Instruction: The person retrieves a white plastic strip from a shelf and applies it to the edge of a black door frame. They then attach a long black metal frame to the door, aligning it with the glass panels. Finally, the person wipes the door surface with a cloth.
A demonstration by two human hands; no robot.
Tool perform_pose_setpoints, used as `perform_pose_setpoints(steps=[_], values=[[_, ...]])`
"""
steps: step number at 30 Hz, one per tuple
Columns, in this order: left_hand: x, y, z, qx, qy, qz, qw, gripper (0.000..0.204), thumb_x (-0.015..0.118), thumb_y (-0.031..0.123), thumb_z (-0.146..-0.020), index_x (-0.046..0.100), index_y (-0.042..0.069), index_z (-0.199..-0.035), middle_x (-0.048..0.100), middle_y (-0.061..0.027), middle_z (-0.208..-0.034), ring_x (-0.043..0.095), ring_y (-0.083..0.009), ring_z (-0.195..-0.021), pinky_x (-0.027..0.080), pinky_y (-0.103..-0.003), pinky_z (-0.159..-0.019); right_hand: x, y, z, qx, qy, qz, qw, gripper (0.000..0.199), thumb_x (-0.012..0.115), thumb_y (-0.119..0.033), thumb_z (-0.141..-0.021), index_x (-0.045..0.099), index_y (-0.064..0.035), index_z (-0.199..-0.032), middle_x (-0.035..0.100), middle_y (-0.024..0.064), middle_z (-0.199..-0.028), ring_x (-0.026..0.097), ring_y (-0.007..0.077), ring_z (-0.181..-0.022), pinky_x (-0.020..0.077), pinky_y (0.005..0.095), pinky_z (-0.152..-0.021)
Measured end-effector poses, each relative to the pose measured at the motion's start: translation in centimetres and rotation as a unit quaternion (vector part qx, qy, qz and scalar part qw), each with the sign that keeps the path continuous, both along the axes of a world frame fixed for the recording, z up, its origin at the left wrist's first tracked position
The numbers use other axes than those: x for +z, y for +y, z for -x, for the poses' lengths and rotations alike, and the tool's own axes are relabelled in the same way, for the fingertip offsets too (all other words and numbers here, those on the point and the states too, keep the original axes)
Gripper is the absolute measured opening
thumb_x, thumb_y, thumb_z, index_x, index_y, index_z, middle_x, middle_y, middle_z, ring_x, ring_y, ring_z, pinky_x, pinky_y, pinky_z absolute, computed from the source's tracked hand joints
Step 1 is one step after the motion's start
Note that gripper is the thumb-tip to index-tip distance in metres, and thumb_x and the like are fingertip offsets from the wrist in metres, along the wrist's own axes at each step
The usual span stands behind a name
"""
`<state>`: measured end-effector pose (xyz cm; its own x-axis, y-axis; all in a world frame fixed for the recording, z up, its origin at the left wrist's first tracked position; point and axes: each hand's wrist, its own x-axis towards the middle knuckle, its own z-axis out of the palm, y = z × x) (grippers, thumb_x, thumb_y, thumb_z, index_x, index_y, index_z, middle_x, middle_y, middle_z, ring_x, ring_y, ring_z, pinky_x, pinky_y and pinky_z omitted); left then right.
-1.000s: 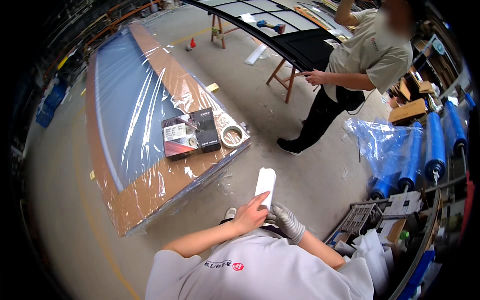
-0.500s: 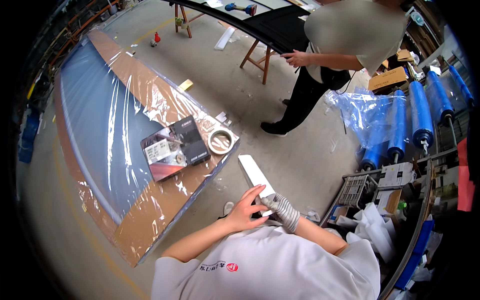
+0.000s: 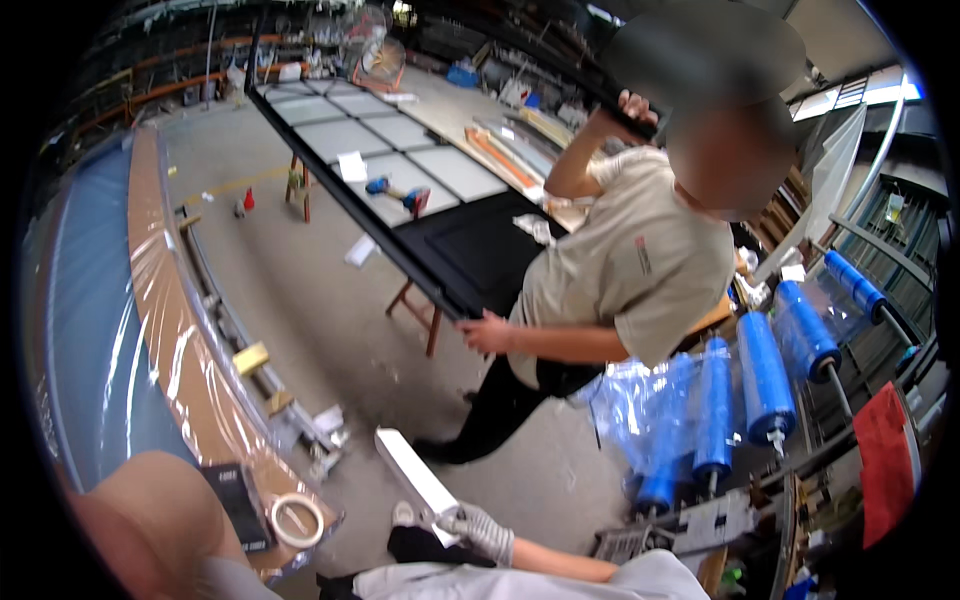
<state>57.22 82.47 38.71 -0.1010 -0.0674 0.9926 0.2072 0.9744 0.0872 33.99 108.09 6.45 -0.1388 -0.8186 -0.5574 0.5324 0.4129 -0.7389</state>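
My right hand (image 3: 481, 533), in a grey-and-white striped glove, is closed around the lower end of a long, narrow white piece (image 3: 416, 474). It looks like a folded strip or slim box; I cannot make out which. The piece slants away from me to the upper left, over the concrete floor. At the lower left my bent left arm (image 3: 160, 515) is raised close to the camera, and its hand is out of the picture. Beside that arm, a roll of tape (image 3: 297, 521) and a black box (image 3: 237, 505) lie on the plastic-wrapped panel (image 3: 105, 340).
A co-worker (image 3: 610, 270) stands ahead, hands on a black framed door panel (image 3: 400, 170) that rests on wooden trestles (image 3: 415, 318). On that panel lies a blue-and-red power tool (image 3: 398, 194). Blue film rolls (image 3: 765, 385) stand on a rack at right, near a red cloth (image 3: 885, 465).
My left hand has left the white piece and gone out of view as the arm rose. The view has tilted up, showing more of the co-worker and black panel. My right hand keeps its hold.
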Motion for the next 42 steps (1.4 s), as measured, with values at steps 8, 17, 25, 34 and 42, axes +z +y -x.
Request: perform_pose_setpoints(steps=[8, 17, 25, 34, 42], values=[[-7.9, -6.1, 7.4, 0.088, -0.144, -0.135, 0.976, 0.078, 0.077, 0.030, -0.070, 0.040, -0.001, -0.133, 0.040, -0.0208, -0.136, 0.040, -0.0342, -0.127, 0.032, -0.046, -0.105, 2.2, -2.3, 11.4, -0.049, 0.145, 0.046, 0.987, 0.022, 0.070, -0.020, -0.081, 0.060, -0.0054, -0.095, 0.062, 0.0059, -0.083, 0.060, 0.0142, -0.072, 0.0512, 0.0291, -0.060], [-11.3, -11.0, 7.0, 0.197, -0.181, -0.208, 0.941, 0.075, 0.078, 0.030, -0.069, 0.044, 0.000, -0.129, 0.043, -0.0198, -0.132, 0.042, -0.0335, -0.124, 0.034, -0.045, -0.103, -0.4, -8.8, 16.0, 0.003, 0.133, 0.037, 0.990, 0.031, 0.073, -0.025, -0.080, 0.061, -0.0049, -0.100, 0.064, 0.0045, -0.097, 0.056, 0.0109, -0.079, 0.0464, 0.0253, -0.068], [-12.5, -15.4, 6.9, 0.244, -0.205, -0.235, 0.918, 0.072, 0.079, 0.031, -0.067, 0.048, 0.001, -0.125, 0.045, -0.0190, -0.129, 0.044, -0.0328, -0.121, 0.035, -0.044, -0.102, -0.6, -12.4, 18.7, 0.010, 0.124, -0.010, 0.992, 0.039, 0.074, -0.025, -0.080, 0.060, -0.0035, -0.109, 0.063, 0.0025, -0.095, 0.056, 0.0107, -0.082, 0.0452, 0.0243, -0.073], [-9.0, -16.8, 11.2, 0.288, -0.214, -0.189, 0.914, 0.069, 0.080, 0.031, -0.066, 0.052, 0.002, -0.122, 0.047, -0.0181, -0.126, 0.046, -0.0321, -0.118, 0.037, -0.043, -0.100, -0.1, -18.7, 25.3, -0.036, 0.044, -0.023, 0.998, 0.043, 0.070, -0.009, -0.080, 0.053, 0.0020, -0.118, 0.065, 0.0091, -0.106, 0.062, 0.0180, -0.095, 0.0476, 0.0298, -0.087], [-0.5, -19.5, 18.6, 0.241, -0.142, -0.033, 0.960, 0.066, 0.081, 0.032, -0.065, 0.055, 0.002, -0.118, 0.049, -0.0173, -0.123, 0.048, -0.0314, -0.115, 0.038, -0.042, -0.098, 2.0, -25.1, 29.6, 0.014, 0.105, 0.002, 0.994, 0.056, 0.060, -0.033, -0.083, 0.047, 0.0007, -0.127, 0.056, 0.0154, -0.119, 0.054, 0.0242, -0.108, 0.0416, 0.0344, -0.094]])
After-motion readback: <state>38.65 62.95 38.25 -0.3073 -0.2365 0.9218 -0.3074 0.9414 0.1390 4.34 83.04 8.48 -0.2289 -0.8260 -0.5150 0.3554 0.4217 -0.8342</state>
